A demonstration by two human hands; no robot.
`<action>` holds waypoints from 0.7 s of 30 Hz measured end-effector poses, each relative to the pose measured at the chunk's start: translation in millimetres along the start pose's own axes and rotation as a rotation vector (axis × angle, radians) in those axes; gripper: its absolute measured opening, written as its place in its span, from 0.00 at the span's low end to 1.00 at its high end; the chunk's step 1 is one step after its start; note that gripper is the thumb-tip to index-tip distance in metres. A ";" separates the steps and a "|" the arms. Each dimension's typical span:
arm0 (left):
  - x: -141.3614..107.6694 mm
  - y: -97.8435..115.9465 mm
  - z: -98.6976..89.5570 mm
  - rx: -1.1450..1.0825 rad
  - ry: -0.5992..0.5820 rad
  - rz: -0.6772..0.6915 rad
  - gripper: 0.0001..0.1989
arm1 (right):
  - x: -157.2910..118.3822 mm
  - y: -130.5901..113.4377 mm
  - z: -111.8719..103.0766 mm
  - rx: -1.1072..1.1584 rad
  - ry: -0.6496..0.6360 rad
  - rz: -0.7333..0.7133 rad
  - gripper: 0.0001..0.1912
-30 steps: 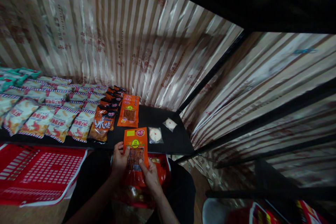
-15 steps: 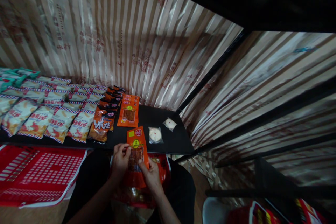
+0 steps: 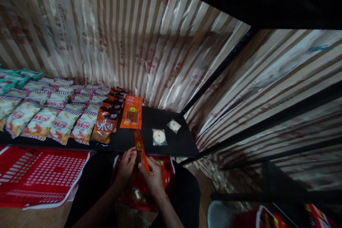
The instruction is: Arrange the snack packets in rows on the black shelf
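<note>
An orange snack packet (image 3: pixel 139 142) with a clear window is held between my two hands, above a red basket at my lap. It is bent or turned narrow toward me, its top end reaching over the edge of the black shelf (image 3: pixel 179 148). My left hand (image 3: pixel 127 166) is closed on the packet's left edge. On its lower right side, my right hand (image 3: pixel 153 178) grips with the thumb in front. A second orange packet (image 3: pixel 131 113) lies flat on the shelf just beyond. Right of the packets are two round white items in clear wrappers (image 3: pixel 159 137) (image 3: pixel 174 125).
Rows of white snack bags (image 3: pixel 62 124) and dark orange bags (image 3: pixel 104 126) fill the shelf's left side, with green bags (image 3: pixel 16 78) farther left. A red basket (image 3: pixel 48 174) sits below left. Another basket (image 3: pixel 168 181) is between my knees. Black frame bars (image 3: pixel 219 73) and striped curtain surround the right.
The packet in my hands has gone from facing me broadly to a narrow, bent or turned shape. My hands stay on it, drawn slightly closer together.
</note>
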State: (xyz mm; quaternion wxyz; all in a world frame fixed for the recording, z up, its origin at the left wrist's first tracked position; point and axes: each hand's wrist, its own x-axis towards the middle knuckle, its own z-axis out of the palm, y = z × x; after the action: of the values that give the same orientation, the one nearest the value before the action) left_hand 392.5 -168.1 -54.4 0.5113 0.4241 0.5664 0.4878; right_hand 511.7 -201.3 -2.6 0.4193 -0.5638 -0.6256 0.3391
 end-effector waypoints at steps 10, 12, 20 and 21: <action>-13.6 3.1 -2.7 -0.193 -0.083 -0.077 0.22 | -1.1 -2.1 11.6 -0.135 0.072 -0.066 0.16; -15.0 -0.2 -1.9 -0.219 -0.093 -0.101 0.20 | -1.9 -5.4 11.6 -0.174 0.054 -0.077 0.17; -18.2 3.3 -0.6 -0.276 -0.090 -0.154 0.18 | -5.3 -7.0 16.9 -0.322 0.017 -0.189 0.18; -18.5 5.3 -0.5 -0.291 -0.089 -0.153 0.17 | -5.8 -4.5 18.7 -0.351 0.011 -0.201 0.18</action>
State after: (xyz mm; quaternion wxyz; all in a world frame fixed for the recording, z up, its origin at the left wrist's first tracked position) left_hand 394.0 -185.5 -46.1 0.6278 0.3223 0.4970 0.5050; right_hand 492.9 -206.7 -7.2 0.3497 -0.5648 -0.7260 0.1780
